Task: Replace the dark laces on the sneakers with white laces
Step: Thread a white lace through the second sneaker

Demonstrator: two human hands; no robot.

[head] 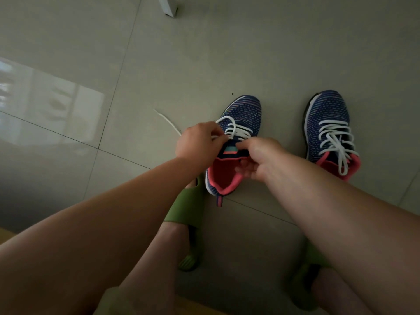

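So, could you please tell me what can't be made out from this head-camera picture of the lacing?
- The upper eyelets of the left sneaker: covered by the left hand and the right hand.
- What the right hand's fingers hold: curled under, hidden by the hand itself.
- The white lace past the left hand: its path is hidden.
- The white post: cut off by the top edge.
- The dark laces: nowhere in view.

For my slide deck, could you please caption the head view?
Left hand and right hand thread a white lace through the near sneaker.
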